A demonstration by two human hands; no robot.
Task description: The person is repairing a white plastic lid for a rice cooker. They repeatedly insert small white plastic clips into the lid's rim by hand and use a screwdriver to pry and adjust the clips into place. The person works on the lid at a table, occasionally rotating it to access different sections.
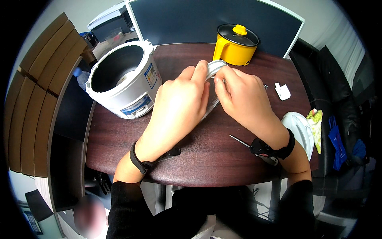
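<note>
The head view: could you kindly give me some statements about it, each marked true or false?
1. The left hand and right hand both hold the pale-rimmed piece. True.
2. The white cooker is covered. False: its top is open.
3. The yellow pot has its dark lid on. True.
4. The screwdriver lies beside the yellow pot. False: it lies on the near, right part of the table.
5. A small white piece lies to the right of the right hand. True.

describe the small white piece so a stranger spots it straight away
On the brown table, look to the right of the right hand. There, between the yellow pot and the big rounded white part, lies the white piece. It is far smaller than either, and its outline is notched.
</note>
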